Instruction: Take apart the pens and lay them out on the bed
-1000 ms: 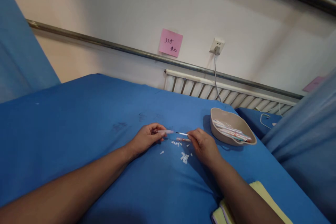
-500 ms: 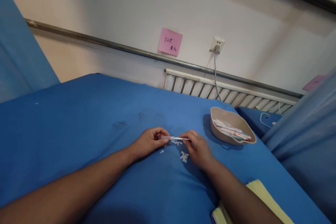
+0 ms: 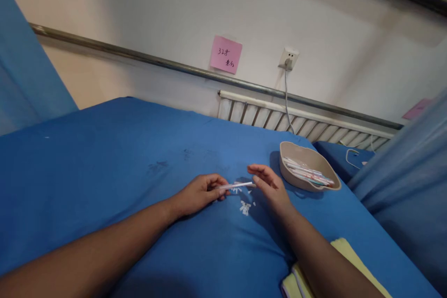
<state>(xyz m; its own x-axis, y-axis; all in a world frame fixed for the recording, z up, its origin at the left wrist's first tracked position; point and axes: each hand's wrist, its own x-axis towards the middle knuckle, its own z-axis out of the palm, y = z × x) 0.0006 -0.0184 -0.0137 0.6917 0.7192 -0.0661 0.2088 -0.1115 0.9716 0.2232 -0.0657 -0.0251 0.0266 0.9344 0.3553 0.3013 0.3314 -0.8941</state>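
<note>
My left hand (image 3: 200, 193) is closed around one end of a slim white stick (image 3: 241, 185), pinched between thumb and fingers and pointing right. The exact kind of stick is unclear. My right hand (image 3: 274, 190) is open at its far end, thumb and fingers apart; the thumb is close to the tip, and whether they touch is hard to tell. Under the stick, on the blue cloth, lie several tiny white pieces (image 3: 237, 190). A small heap of white bits (image 3: 245, 208) sits just nearer to me.
A beige basket (image 3: 330, 165) with several slim printed sticks (image 3: 307, 174) stands on the blue-covered surface (image 3: 139, 135) at right. A folded yellow cloth (image 3: 352, 256) lies under my right forearm. Behind are a radiator (image 3: 254, 115), a wall rail (image 3: 157, 62) and a plugged cable (image 3: 287, 98).
My right hand has let go of the stick's right end, opened and moved slightly right. The left hand still holds the stick. A small white piece now lies right of the heap.
</note>
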